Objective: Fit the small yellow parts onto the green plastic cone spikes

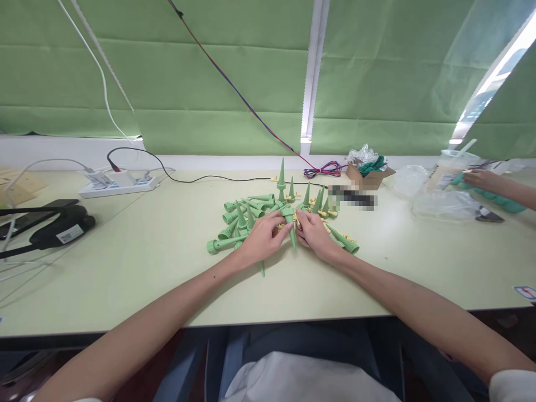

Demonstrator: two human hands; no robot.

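Note:
My left hand (264, 237) is closed around a green plastic watering spike (292, 239), its pointed end turned down toward me. Close against its right side, my right hand (315, 231) pinches a small yellow valve (297, 218) at the spike's wide end. Fingers partly cover the join, so I cannot tell how far the valve is in. To the left and behind lies a heap of green spikes (228, 243), some on their sides and some pointing up. Behind my right hand, several upright spikes (317, 201) have yellow valves at their bases.
A white power strip (119, 188) with plugs and a black device (69, 226) lie at the left. Behind the heap are coiled wires (326, 169) and a cardboard box (368, 177). At the right stand a drink cup (444, 170), plastic bags and another person's hand (481, 180).

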